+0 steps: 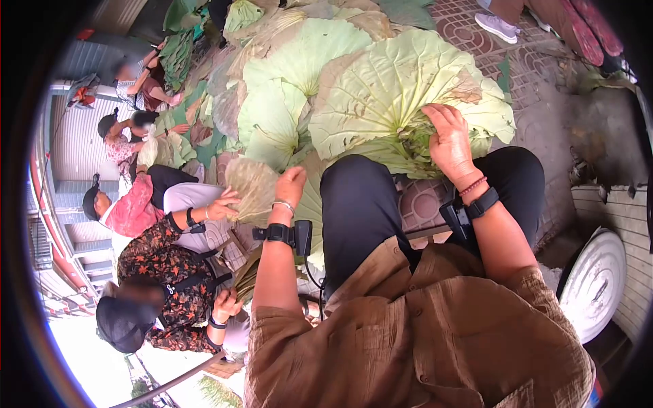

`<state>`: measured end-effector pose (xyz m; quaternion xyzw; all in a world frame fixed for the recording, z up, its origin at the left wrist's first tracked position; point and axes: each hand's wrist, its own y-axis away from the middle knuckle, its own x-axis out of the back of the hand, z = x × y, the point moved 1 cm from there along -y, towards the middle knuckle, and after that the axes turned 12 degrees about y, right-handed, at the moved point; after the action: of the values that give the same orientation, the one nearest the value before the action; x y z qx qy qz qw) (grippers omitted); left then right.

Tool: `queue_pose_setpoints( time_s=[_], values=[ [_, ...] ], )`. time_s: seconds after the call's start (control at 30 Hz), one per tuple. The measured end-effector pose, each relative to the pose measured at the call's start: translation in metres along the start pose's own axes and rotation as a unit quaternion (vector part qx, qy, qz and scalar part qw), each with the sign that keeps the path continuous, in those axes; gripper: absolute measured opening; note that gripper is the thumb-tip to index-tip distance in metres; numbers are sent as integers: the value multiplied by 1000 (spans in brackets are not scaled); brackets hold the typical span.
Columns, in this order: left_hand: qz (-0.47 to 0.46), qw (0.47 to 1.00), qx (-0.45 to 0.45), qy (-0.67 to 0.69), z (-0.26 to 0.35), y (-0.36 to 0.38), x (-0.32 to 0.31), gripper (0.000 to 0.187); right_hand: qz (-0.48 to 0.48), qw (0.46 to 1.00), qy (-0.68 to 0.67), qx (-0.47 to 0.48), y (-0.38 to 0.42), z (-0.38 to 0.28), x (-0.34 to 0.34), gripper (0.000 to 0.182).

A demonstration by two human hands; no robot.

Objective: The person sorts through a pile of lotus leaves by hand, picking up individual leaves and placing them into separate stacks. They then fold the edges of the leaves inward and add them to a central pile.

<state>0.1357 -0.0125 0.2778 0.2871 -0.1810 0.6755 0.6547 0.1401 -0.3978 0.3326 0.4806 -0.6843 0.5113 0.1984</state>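
A large pale green lotus leaf (371, 88) with raised veins lies spread before my knees, its underside up and browned at one edge. My right hand (450, 139) is bent over its near part, fingers curled at the leaf beside a darker, crumpled green patch (416, 141). Off to the left, my left hand (291, 185) is raised with its fingers closed; what they pinch, if anything, is hidden. Close by it, a co-worker's hand (221, 204) holds a dry brownish leaf (248, 183).
More lotus leaves (272, 115) overlap on the patterned paving (462, 20). Several co-workers sit along the left; the nearest wears a floral shirt (163, 265). A shoe (496, 27) shows at the top right. A round white lid (595, 285) leans at the right.
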Motion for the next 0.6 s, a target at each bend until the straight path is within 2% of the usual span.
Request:
queue_pose_setpoints(
  time_s=[0.03, 0.07, 0.13, 0.2, 0.27, 0.33, 0.37, 0.47, 0.6],
  values=[
    [23, 997, -9, 72, 29, -10, 0, 23, -3, 1000, -6, 2, 0, 1, 0, 50],
    [31, 996, -35, 70, 62, -17, -1, 23, -5, 1000, -13, 4, -1, 0, 1, 50],
    [-17, 987, -85, 138, 109, -28, -15, 27, -8, 1000, -13, -2, -2, 0, 4, 50],
    [-102, 972, -71, 200, 169, -18, -37, 33, -12, 1000, -24, 0, -2, -1, 5, 49],
    [-134, 961, -237, 42, 196, -18, -65, 47, -7, 1000, -24, -4, -2, -2, 7, 49],
    [-134, 943, -289, -97, 214, -11, -92, 60, -6, 999, -38, -5, -4, -3, 10, 48],
    [-163, 940, -268, -134, 214, -13, -102, 67, -6, 999, -42, -5, -4, -2, 10, 48],
    [-194, 947, -232, -107, 212, -24, -109, 60, -6, 999, -50, -5, -4, -2, 13, 49],
    [-178, 935, -287, -104, 208, -25, -105, 50, -11, 998, -56, -11, -6, -1, 14, 49]
  ],
)
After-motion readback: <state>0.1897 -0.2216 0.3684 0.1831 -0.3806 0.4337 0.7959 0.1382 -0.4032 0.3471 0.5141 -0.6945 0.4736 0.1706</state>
